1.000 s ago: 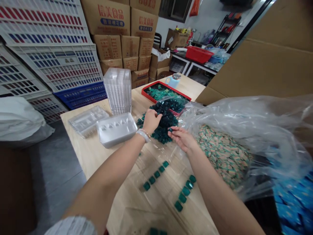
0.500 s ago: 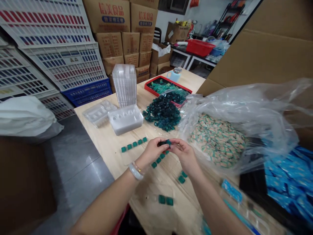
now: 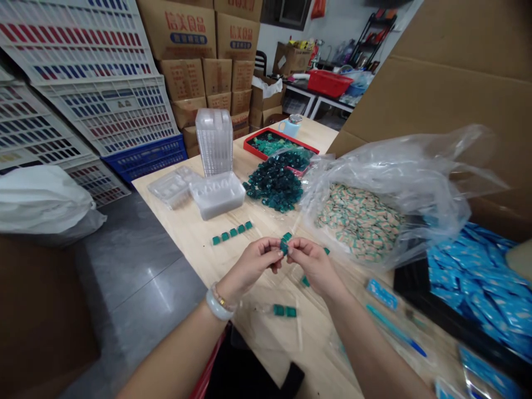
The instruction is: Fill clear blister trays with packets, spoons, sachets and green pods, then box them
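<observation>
A small teal cube strip (image 3: 284, 244) is pinched by the clenched fingers of the left hand (image 3: 253, 265) and right hand (image 3: 315, 266), and a heap of darker cubes (image 3: 274, 187) is piled beyond them on a wooden table (image 3: 178, 233).

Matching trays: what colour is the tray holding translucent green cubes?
The shallow plastic tray is bright red, best in the head view.

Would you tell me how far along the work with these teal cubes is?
Done: a short row of teal cubes on the table. In hand: the left hand and right hand pinch more cubes. Remaining: the heap of dark cubes beside the clear trays.
</observation>
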Tool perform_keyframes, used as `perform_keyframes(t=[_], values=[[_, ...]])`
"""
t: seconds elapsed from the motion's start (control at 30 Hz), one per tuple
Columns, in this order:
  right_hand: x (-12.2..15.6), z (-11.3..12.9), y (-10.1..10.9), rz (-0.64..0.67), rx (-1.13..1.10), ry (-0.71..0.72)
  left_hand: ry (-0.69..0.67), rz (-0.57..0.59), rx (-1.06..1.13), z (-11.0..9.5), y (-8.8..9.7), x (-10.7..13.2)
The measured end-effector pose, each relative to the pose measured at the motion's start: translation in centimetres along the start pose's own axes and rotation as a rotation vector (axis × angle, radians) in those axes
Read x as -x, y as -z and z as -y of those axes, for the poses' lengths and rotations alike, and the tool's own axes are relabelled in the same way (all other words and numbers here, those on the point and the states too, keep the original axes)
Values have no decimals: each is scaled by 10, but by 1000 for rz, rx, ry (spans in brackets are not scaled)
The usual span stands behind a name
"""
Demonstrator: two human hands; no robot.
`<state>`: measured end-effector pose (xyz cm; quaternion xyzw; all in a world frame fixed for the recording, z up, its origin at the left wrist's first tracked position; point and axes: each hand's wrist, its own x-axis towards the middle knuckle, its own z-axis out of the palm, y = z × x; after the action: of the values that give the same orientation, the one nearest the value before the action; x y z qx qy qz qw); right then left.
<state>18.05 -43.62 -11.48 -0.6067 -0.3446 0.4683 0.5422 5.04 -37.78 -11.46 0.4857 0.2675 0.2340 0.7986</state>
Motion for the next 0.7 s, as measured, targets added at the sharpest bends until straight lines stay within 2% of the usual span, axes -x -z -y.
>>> perform_keyframes(t=[0.1,0.2,0.3,0.4,0.6,0.7], values=[[5,-7,-6,-21,-58,-53,72,-6,70,5,0,7],[15,-16,-11,-21,38,-39,183,9,96,14,3,16],[32,-26,-15,94,102,27,263,-41,82,26,7,29],[52,-38,-18,209,167,67,277,-107,76,42,6,43],[78,-55,-13,183,512,172,236,-106,-121,71,5,61],[79,-57,-10,220,855,290,230,-242,-160,74,10,64]])
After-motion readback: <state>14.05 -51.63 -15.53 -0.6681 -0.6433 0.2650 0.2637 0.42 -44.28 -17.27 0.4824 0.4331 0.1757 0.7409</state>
